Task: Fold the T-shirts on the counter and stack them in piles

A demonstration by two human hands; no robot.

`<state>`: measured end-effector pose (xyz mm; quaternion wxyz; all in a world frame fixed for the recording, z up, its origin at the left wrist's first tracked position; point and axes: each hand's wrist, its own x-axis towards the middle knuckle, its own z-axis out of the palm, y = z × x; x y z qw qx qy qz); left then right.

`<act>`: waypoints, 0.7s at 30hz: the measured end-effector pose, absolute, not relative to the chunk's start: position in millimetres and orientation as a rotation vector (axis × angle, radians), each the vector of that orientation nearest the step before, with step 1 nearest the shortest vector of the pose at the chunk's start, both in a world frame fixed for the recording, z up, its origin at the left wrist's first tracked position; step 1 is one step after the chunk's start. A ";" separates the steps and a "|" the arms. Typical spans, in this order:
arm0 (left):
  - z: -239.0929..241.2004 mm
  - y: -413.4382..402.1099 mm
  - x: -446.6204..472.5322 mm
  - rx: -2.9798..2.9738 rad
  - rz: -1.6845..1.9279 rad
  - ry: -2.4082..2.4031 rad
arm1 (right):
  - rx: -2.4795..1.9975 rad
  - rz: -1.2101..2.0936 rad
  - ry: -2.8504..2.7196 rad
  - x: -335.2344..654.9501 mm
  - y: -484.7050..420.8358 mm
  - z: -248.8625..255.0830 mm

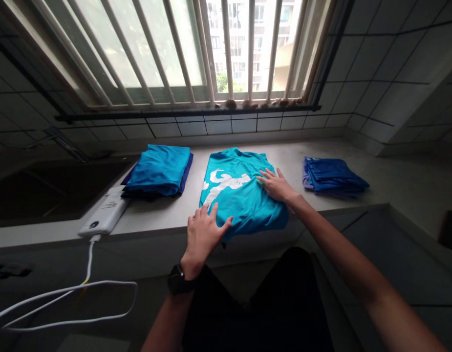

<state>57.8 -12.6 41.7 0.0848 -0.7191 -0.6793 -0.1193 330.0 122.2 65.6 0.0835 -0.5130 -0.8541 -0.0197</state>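
Note:
A turquoise shirt (pixel 244 205) with a white printed figure lies on the pale counter, its lower edge hanging a little over the front. My left hand (pixel 205 232), with a dark watch on the wrist, is at the shirt's near left corner, fingers spread. On the right part of the cloth rests my right hand (pixel 276 186), palm down with the fingers stretched out. Neither hand grips the fabric. To the left sits a folded stack of blue and dark clothes (pixel 160 168). Another folded pile (pixel 332 176), deep blue over lilac, lies to the right.
A dark sink (pixel 60 190) with a faucet (pixel 68 144) is at the left. Beside it, a white power strip (pixel 105 212) trails a white cable (pixel 89 264) over the counter's front edge (pixel 148 232). Behind is a barred window (pixel 211 54) with small stones along its sill.

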 end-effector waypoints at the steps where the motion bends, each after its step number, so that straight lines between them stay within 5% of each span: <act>1: 39.0 -14.5 47.1 -2.230 -0.395 -1.922 | -1.439 -0.067 -2.516 331.3 108.1 63.4; 6: 8.7 -16.9 -1.0 -2.549 -0.484 -1.357 | -1.140 -0.015 -2.472 346.8 23.7 32.9; 14: -9.3 -8.6 -2.1 -2.350 -0.699 -1.173 | -1.029 -0.495 -2.341 356.3 14.8 -26.7; 21: 24.0 -26.9 -1.1 -2.486 -0.863 -1.024 | -0.845 -0.364 -2.228 357.7 11.6 0.0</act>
